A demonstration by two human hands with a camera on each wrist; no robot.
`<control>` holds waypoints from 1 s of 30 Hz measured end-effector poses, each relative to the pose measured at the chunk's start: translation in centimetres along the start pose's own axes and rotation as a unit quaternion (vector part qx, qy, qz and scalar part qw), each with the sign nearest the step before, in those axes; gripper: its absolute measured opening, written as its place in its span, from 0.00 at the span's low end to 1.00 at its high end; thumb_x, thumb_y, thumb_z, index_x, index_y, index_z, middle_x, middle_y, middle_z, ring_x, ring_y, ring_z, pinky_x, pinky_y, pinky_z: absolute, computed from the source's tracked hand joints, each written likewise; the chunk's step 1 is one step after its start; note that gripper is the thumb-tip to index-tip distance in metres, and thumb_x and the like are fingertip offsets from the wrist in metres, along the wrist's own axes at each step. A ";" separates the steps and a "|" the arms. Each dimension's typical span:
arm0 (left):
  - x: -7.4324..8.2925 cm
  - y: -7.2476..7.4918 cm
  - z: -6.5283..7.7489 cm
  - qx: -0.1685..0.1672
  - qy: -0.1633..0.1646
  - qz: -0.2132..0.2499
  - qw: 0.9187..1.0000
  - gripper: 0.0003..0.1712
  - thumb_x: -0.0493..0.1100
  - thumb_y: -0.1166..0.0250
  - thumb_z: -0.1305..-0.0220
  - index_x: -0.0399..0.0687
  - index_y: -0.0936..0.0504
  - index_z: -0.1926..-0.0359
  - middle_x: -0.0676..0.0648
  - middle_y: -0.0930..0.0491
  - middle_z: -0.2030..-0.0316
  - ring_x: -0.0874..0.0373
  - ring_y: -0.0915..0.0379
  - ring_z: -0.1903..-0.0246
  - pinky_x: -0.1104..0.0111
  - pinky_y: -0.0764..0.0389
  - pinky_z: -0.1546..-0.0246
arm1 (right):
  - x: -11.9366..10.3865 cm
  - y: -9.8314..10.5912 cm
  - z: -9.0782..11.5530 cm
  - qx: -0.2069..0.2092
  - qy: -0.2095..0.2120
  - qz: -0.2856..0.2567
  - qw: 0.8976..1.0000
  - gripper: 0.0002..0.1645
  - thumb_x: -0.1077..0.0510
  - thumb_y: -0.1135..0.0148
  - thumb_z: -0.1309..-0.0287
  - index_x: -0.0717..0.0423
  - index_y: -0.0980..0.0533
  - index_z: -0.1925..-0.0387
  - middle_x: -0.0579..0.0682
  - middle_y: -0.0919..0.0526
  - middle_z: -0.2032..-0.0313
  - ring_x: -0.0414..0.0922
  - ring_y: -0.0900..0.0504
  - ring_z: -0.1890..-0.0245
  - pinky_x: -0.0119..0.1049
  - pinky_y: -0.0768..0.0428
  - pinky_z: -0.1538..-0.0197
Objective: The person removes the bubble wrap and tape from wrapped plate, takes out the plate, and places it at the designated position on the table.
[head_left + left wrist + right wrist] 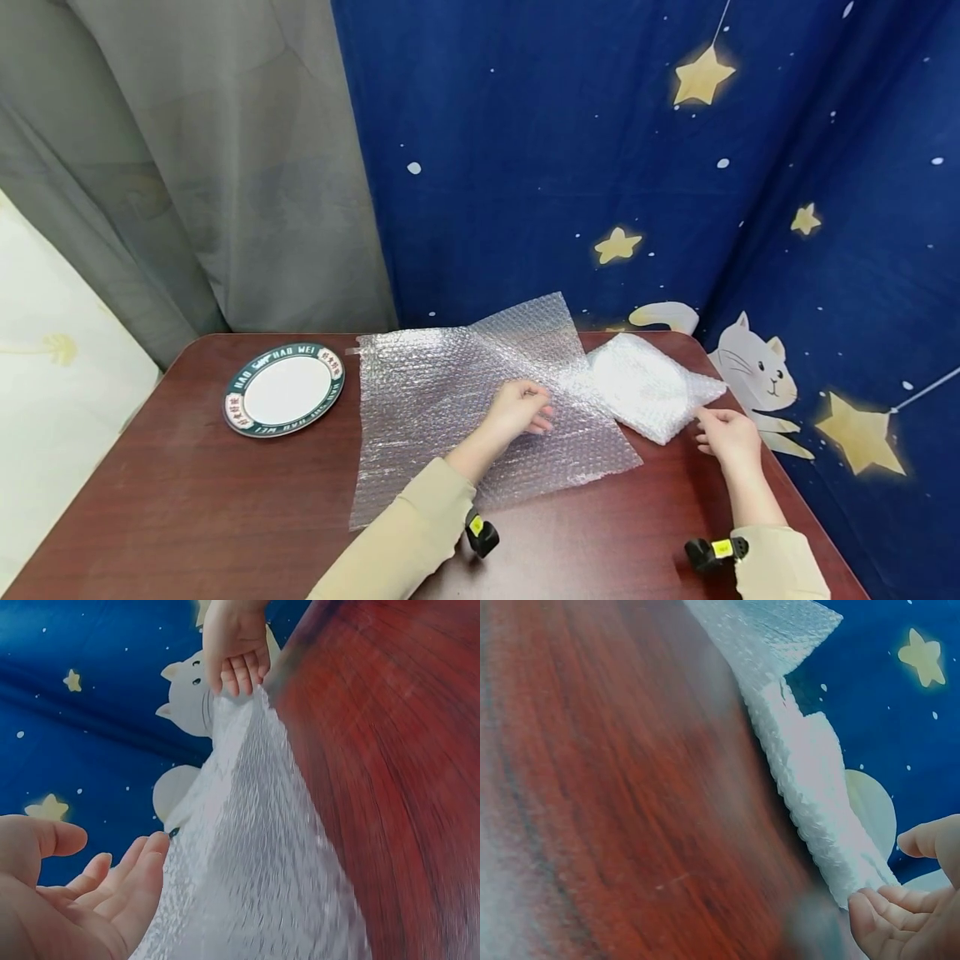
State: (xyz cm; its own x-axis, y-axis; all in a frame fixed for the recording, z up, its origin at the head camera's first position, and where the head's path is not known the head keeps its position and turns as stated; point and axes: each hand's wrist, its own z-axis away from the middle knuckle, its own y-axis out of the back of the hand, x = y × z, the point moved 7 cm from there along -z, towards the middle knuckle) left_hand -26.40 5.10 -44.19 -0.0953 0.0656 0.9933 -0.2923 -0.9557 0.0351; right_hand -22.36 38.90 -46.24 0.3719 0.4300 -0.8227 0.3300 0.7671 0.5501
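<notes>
Left hand [520, 408] relaxed, empty, over bubble wrap [420, 408], right hand [727, 437] half-spread, fingertips [863, 913] merely touching packet [637, 383], its inside obscured

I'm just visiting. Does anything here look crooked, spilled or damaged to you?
Slightly: the bubble wrap sheet in the middle of the table lies askew, its far corner reaching past the back edge, so it looks crooked. I see no spill, and the plate at the left shows no visible crack.
</notes>
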 end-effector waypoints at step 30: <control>-2.4 -8.2 -1.6 -0.033 0.128 0.170 0.977 0.21 0.38 0.44 0.36 0.29 0.30 0.46 0.29 0.18 0.64 0.41 0.18 0.64 0.59 0.17 0.64 | 1.2 -1.0 -3.1 -0.062 -0.098 -0.075 0.990 0.49 0.41 0.41 0.39 0.80 0.42 0.38 0.73 0.28 0.49 0.42 0.19 0.75 0.40 0.16 0.67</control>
State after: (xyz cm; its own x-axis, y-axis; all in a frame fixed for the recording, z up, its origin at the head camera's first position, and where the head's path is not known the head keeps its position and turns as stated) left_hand -25.27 13.26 -47.01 -0.4295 -0.1752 0.8859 -0.2616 -0.9148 -0.3077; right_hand -24.90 40.15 -48.20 0.4919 0.2159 -0.8434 0.2889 0.8734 0.3920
